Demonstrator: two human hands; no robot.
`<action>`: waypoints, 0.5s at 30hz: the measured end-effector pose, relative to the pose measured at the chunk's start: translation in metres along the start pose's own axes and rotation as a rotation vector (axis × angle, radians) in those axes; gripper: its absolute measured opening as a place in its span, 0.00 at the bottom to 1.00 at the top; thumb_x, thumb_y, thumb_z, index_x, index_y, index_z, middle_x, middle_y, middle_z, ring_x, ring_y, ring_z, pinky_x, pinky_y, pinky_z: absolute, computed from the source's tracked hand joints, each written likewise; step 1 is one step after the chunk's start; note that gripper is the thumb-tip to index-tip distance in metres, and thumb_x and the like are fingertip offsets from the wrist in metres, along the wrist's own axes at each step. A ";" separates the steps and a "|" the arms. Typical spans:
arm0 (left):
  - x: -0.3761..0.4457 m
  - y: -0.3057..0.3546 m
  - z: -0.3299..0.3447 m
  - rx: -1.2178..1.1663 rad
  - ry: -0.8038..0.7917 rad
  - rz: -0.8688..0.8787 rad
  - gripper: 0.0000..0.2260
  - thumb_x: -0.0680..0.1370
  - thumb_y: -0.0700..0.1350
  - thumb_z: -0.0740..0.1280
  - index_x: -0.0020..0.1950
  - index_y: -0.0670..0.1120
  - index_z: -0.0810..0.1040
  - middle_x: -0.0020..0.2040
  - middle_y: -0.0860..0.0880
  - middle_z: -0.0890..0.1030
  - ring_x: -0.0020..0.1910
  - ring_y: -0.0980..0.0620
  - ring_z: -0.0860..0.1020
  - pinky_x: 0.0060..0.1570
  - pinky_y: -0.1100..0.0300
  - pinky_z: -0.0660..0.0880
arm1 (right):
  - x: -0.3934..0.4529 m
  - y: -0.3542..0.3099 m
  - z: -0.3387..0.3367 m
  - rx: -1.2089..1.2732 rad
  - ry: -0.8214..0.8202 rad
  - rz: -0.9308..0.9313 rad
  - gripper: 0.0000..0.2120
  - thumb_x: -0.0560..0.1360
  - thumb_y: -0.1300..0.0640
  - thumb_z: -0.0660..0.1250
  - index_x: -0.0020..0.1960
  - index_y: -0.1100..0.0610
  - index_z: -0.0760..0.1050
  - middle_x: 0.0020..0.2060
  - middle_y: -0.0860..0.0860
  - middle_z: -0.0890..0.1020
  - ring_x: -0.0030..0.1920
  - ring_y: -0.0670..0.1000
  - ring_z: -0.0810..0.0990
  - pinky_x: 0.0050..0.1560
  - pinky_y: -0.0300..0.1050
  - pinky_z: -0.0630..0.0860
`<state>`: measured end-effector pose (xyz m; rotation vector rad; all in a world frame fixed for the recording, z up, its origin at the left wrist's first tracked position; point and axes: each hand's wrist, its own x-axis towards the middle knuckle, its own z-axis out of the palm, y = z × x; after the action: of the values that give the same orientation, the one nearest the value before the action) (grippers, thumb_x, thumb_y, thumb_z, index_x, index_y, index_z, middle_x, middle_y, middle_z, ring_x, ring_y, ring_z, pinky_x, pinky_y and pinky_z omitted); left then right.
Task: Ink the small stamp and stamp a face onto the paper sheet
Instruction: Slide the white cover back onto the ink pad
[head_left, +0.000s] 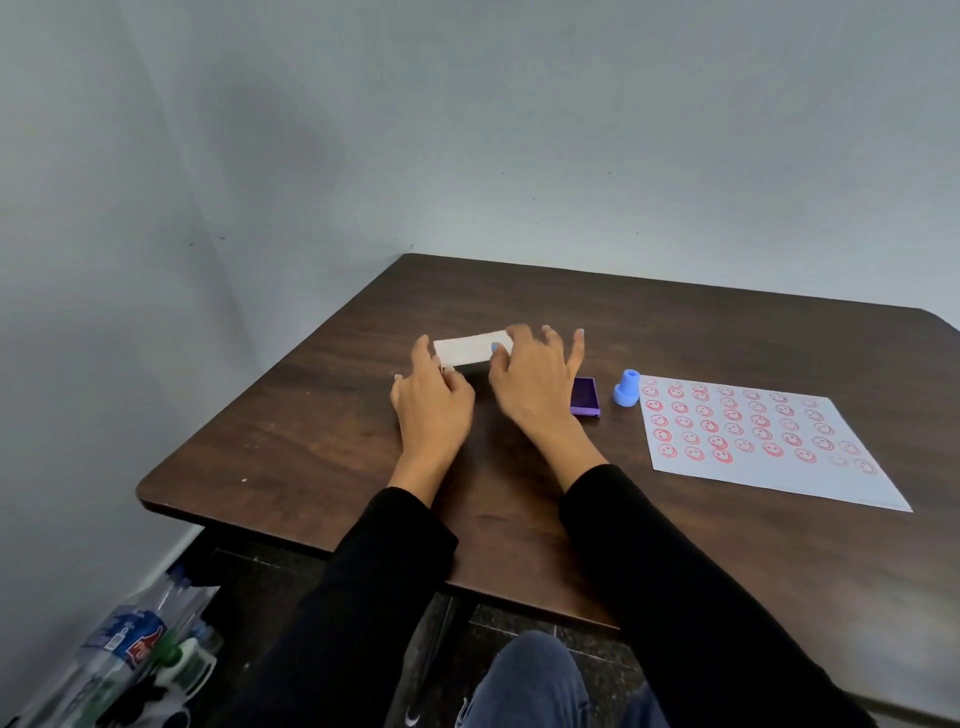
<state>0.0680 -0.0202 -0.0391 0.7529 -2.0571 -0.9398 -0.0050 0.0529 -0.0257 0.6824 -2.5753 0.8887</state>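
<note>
A small blue stamp (627, 388) stands upright on the dark wooden table (322, 436), just off the paper sheet's (831, 478) far-left corner. The sheet lies at the right and carries several rows of red smiley faces. A purple ink pad (586, 396) lies open left of the stamp, partly hidden behind my right hand (530, 382). Both hands are on a white rectangular piece (465, 349) held slightly above the table. My left hand (434, 402) pinches its near-left corner. My right hand grips its right end, the other fingers spread. The image is blurred there.
The table's left and near edges are close to my arms. Walls stand behind and to the left of the table. On the floor at lower left lie plastic bottles (130, 644). My knee (524, 680) shows below the table's near edge.
</note>
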 end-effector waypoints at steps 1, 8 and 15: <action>-0.002 0.002 0.001 -0.055 0.016 0.009 0.22 0.77 0.38 0.59 0.71 0.41 0.62 0.62 0.42 0.79 0.63 0.42 0.72 0.68 0.52 0.59 | -0.002 0.003 -0.007 0.023 0.049 0.004 0.16 0.78 0.54 0.57 0.63 0.59 0.71 0.55 0.59 0.81 0.69 0.58 0.67 0.74 0.56 0.46; -0.013 0.027 0.022 -0.251 0.032 0.056 0.17 0.75 0.41 0.66 0.63 0.43 0.72 0.45 0.47 0.85 0.48 0.53 0.78 0.51 0.71 0.66 | -0.033 0.035 -0.043 0.132 0.238 0.097 0.12 0.78 0.58 0.60 0.58 0.61 0.74 0.53 0.58 0.78 0.54 0.56 0.76 0.44 0.44 0.69; -0.012 0.022 0.040 -0.211 -0.029 0.017 0.15 0.72 0.43 0.70 0.57 0.44 0.74 0.34 0.57 0.78 0.54 0.48 0.74 0.47 0.69 0.59 | -0.045 0.058 -0.047 0.159 0.163 0.221 0.11 0.76 0.60 0.59 0.55 0.61 0.76 0.52 0.58 0.80 0.50 0.58 0.79 0.46 0.47 0.71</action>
<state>0.0377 0.0155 -0.0446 0.6115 -1.9483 -1.1425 0.0083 0.1381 -0.0384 0.3519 -2.4854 1.1769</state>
